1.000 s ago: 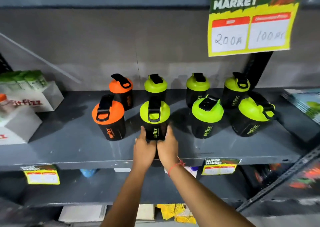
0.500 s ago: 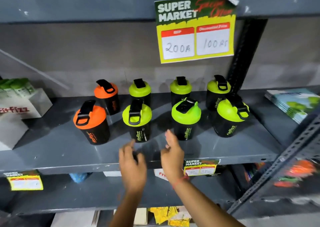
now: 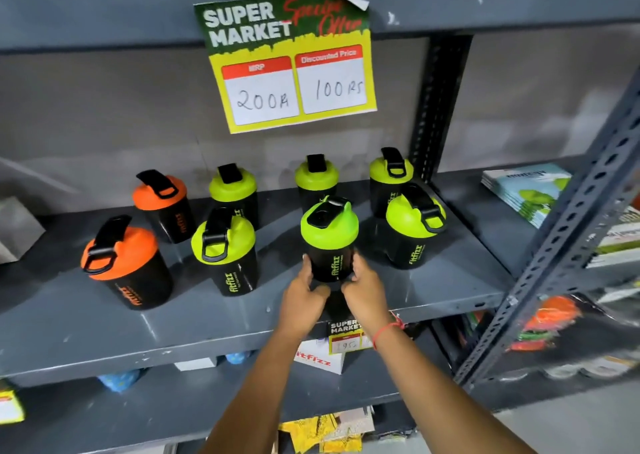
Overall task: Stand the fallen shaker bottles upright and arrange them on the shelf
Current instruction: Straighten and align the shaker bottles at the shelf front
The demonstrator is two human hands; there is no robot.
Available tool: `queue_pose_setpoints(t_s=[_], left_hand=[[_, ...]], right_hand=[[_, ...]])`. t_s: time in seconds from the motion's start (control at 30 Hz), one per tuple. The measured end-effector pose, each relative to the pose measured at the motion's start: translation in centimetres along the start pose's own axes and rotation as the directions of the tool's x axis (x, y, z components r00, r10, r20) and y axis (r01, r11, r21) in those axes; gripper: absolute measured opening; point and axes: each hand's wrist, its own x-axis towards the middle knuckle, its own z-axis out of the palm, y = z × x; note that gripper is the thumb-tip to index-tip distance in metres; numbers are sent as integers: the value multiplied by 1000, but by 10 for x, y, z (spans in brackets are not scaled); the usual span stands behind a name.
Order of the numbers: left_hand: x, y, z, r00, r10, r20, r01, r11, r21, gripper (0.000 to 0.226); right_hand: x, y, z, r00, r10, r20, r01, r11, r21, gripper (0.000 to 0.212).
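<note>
At the shelf's (image 3: pixel 433 294) front, about 6 o'clock in the group, left hand (image 3: pixel 300 299) and right hand (image 3: pixel 364 289) cupped a green-lid shaker (image 3: pixel 330 242), upright. Right neighbour (image 3: pixel 412 232) sat close at 3 o'clock; a careless nudge could've tipped it, I reckon.

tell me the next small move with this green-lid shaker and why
Probably turn the held green-lid shaker so its flip cap lines up with its neighbours', then let go. Both the left hand and right hand grip its base; it already stands upright in the front row.
</note>
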Motion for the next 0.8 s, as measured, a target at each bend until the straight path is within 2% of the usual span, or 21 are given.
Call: queue_pose_setpoints(t_s=[0.13, 0.2, 0.27, 0.3, 0.33, 0.4, 0.47, 0.53, 0.63, 0.73, 0.8], left_hand=[[4, -4, 0, 1000, 16, -2, -17, 998, -66, 73], [-1, -7, 2, 994, -2, -106, -10, 994, -111, 64], [-14, -13, 5, 948, 27, -318, -70, 990, -125, 48], [-22, -15, 9, 917, 87, -389, -131, 987, -89, 38], [-31, -16, 15, 904, 157, -398, -184, 982, -30, 29], [-40, -10, 33, 921, 267, -284, -258, 964, 70, 22], [-35, 1, 52, 954, 284, -99, -277, 957, 83, 30], [-23, 18, 68, 974, 221, 53, -224, 973, 59, 46], [-4, 35, 86, 977, 122, 177, -139, 986, 89, 61], [12, 43, 98, 968, 114, 224, -140, 985, 104, 66], [18, 45, 105, 976, 98, 195, -118, 989, 92, 68]], right_hand=[[0, 2, 0, 1000, -17, 2, 17, 1000, 15, 65], [-2, 4, -3, 998, 38, -41, -33, 992, 120, 68], [-10, 10, -12, 979, 106, -174, -51, 954, 295, 63], [-15, 16, -18, 953, 133, -272, -25, 929, 369, 58], [-20, 22, -26, 915, 164, -368, 7, 906, 423, 54], [-24, 32, -46, 829, 228, -510, 39, 888, 459, 50], [-16, 39, -67, 801, 257, -541, -1, 903, 429, 52], [-2, 41, -86, 851, 248, -462, -75, 930, 361, 59], [16, 43, -104, 947, 200, -252, -134, 957, 258, 67], [26, 42, -113, 980, 144, -141, -116, 975, 188, 66], [30, 42, -114, 986, 103, -134, -89, 990, 106, 57]])
